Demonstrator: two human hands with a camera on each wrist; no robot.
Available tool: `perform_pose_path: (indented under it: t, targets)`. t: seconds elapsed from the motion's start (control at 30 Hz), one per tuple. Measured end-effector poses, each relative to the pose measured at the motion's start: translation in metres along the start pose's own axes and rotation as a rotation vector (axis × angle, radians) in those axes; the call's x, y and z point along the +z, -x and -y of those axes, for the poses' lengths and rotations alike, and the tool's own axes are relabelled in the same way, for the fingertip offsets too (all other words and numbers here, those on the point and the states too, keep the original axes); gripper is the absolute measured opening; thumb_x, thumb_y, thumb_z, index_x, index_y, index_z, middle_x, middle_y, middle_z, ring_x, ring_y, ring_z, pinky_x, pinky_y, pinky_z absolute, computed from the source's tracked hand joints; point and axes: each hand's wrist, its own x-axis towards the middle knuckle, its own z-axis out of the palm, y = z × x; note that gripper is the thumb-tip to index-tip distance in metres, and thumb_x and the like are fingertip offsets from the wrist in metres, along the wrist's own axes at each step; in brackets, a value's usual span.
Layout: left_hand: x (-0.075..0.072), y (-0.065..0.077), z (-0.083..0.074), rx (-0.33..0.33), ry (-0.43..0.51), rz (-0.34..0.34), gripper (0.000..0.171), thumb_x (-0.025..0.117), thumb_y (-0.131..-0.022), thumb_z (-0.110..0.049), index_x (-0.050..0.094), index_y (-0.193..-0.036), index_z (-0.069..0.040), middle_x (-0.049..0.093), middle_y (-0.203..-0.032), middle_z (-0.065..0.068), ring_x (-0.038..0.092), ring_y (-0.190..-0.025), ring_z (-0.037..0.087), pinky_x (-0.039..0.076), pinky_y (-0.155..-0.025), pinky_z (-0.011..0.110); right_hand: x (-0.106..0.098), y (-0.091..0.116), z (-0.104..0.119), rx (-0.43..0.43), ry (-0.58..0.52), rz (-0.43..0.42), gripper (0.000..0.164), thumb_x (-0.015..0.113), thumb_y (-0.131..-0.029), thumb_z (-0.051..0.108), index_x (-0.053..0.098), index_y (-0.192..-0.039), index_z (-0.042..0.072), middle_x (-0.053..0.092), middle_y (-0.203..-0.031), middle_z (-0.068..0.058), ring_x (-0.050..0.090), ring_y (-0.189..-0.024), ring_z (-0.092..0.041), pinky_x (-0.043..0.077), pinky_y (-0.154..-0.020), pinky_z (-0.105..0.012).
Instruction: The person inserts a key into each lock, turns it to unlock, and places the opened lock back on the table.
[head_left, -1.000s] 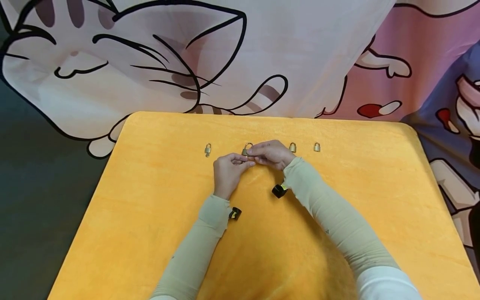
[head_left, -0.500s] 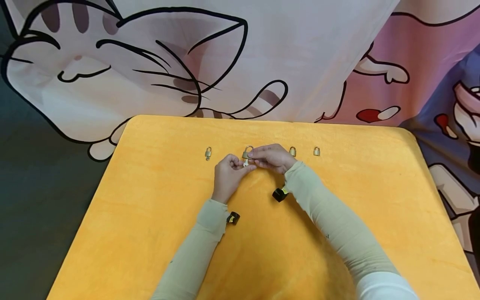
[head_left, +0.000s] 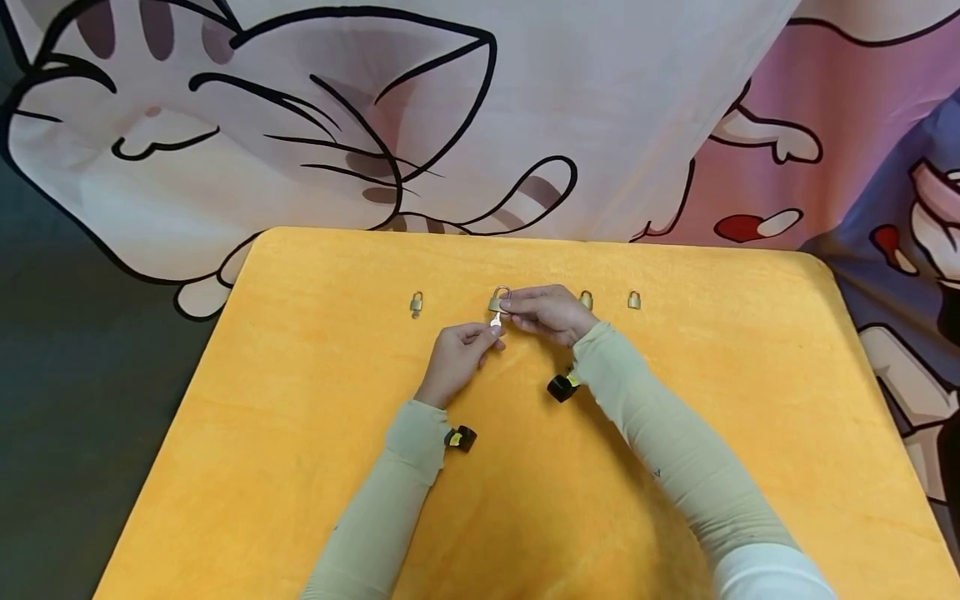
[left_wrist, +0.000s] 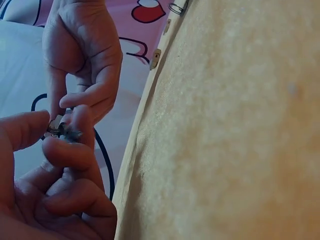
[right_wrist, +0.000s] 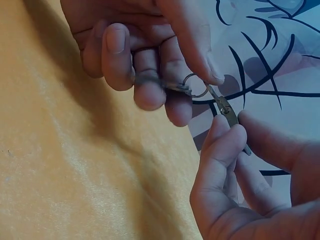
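Note:
A small brass padlock [head_left: 496, 305] is pinched between the thumb and fingers of my right hand [head_left: 551, 314], shackle upward, above the table. My left hand [head_left: 456, 358] pinches the head of a silver key [head_left: 496, 320] just below it. In the right wrist view the key [right_wrist: 212, 91] meets the underside of the padlock [right_wrist: 230, 116] at its keyhole; how deep it sits I cannot tell. From the key hangs a thin ring [right_wrist: 187, 76], with more blurred keys [right_wrist: 172, 86] against the left fingers. Fingers hide most of the padlock in the left wrist view.
On the yellow cloth-covered table [head_left: 337, 350] one padlock [head_left: 416, 305] lies to the left. Two others lie to the right, one padlock [head_left: 587, 298] close behind the right hand and a smaller padlock [head_left: 634, 300] further off. A cartoon-printed curtain [head_left: 600, 125] hangs behind.
My left hand has drawn slightly down and its fingers have shifted, baring the key that they covered a second ago. The right hand keeps the padlock in nearly the same place.

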Motion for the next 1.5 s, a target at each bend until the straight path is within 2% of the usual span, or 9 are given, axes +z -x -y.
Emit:
perform_pose_path:
  t: [0.13, 0.37, 0.53, 0.67, 0.97, 1.13, 1.33, 1.4, 1.5]
  targets:
    - [0.002, 0.000, 0.000, -0.002, -0.003, -0.022, 0.034, 0.061, -0.102, -0.028, 0.077, -0.097, 0.001, 0.072, -0.079, 0.014, 0.047, -0.055, 0.013, 0.037, -0.052, 0.022, 0.000, 0.000, 0.000, -0.006, -0.004, 0.007, 0.038, 0.067, -0.096, 0.002, 0.059, -0.131, -0.011, 0.075, -0.084, -0.006, 0.068, -0.071, -0.009, 0.055, -0.066, -0.018]
    - [0.008, 0.000, -0.002, 0.045, -0.116, -0.106, 0.036, 0.061, -0.100, -0.028, 0.078, -0.082, -0.002, 0.072, -0.072, 0.006, 0.056, -0.064, 0.016, 0.039, -0.059, 0.024, 0.002, 0.000, -0.002, -0.019, 0.024, 0.022, 0.039, 0.068, -0.096, 0.003, 0.060, -0.132, -0.010, 0.075, -0.085, -0.004, 0.067, -0.070, -0.008, 0.055, -0.066, -0.017]
    - [0.010, -0.001, -0.002, 0.061, -0.076, -0.141, 0.037, 0.064, -0.098, -0.024, 0.076, -0.076, 0.003, 0.076, -0.084, 0.008, 0.058, -0.071, 0.014, 0.037, -0.060, 0.024, 0.003, 0.001, -0.002, -0.038, 0.039, 0.006, 0.038, 0.068, -0.096, 0.003, 0.060, -0.131, -0.010, 0.075, -0.086, -0.003, 0.066, -0.071, -0.008, 0.054, -0.065, -0.017]
    - [0.012, -0.002, -0.002, 0.069, -0.059, -0.159, 0.036, 0.065, -0.098, -0.022, 0.076, -0.076, 0.004, 0.076, -0.084, 0.011, 0.063, -0.080, 0.013, 0.041, -0.064, 0.022, 0.003, 0.000, -0.002, -0.053, 0.055, 0.001, 0.037, 0.068, -0.096, 0.003, 0.061, -0.129, -0.011, 0.075, -0.086, -0.004, 0.067, -0.071, -0.008, 0.054, -0.065, -0.017]
    - [0.014, -0.002, -0.002, 0.068, -0.059, -0.188, 0.028, 0.067, -0.096, -0.019, 0.080, -0.083, 0.002, 0.072, -0.069, 0.009, 0.053, -0.062, 0.015, 0.035, -0.055, 0.022, 0.002, -0.002, -0.004, -0.085, 0.157, -0.019, 0.035, 0.069, -0.095, 0.004, 0.064, -0.125, -0.012, 0.074, -0.081, 0.000, 0.064, -0.069, -0.008, 0.053, -0.065, -0.018]
    - [0.014, -0.002, -0.003, 0.065, -0.046, -0.207, 0.028, 0.068, -0.096, -0.018, 0.079, -0.081, 0.002, 0.072, -0.071, 0.013, 0.055, -0.065, 0.018, 0.037, -0.056, 0.022, 0.005, -0.001, -0.003, -0.098, 0.187, -0.021, 0.035, 0.070, -0.095, 0.005, 0.065, -0.125, -0.012, 0.074, -0.081, 0.001, 0.062, -0.068, -0.008, 0.052, -0.064, -0.018]
    - [0.013, -0.002, -0.002, 0.066, -0.040, -0.221, 0.034, 0.067, -0.095, -0.015, 0.072, -0.068, 0.005, 0.075, -0.082, 0.013, 0.067, -0.078, 0.015, 0.046, -0.065, 0.023, 0.008, -0.002, -0.003, -0.107, 0.258, -0.006, 0.033, 0.071, -0.094, 0.008, 0.067, -0.122, -0.010, 0.073, -0.080, 0.001, 0.058, -0.064, -0.007, 0.051, -0.064, -0.020]
    - [0.012, -0.003, -0.002, 0.068, -0.038, -0.213, 0.033, 0.066, -0.095, -0.015, 0.072, -0.069, 0.006, 0.076, -0.084, 0.013, 0.069, -0.082, 0.014, 0.048, -0.068, 0.023, 0.009, -0.001, -0.003, -0.110, 0.251, -0.010, 0.033, 0.072, -0.094, 0.008, 0.067, -0.122, -0.010, 0.073, -0.082, 0.000, 0.058, -0.064, -0.007, 0.051, -0.064, -0.020]
    - [0.011, -0.002, -0.003, 0.063, -0.047, -0.208, 0.029, 0.067, -0.094, -0.016, 0.076, -0.076, 0.005, 0.075, -0.079, 0.013, 0.067, -0.076, 0.015, 0.046, -0.064, 0.022, 0.010, 0.000, -0.002, -0.118, 0.248, -0.009, 0.034, 0.072, -0.094, 0.007, 0.066, -0.123, -0.011, 0.073, -0.083, 0.000, 0.059, -0.065, -0.007, 0.051, -0.064, -0.020]
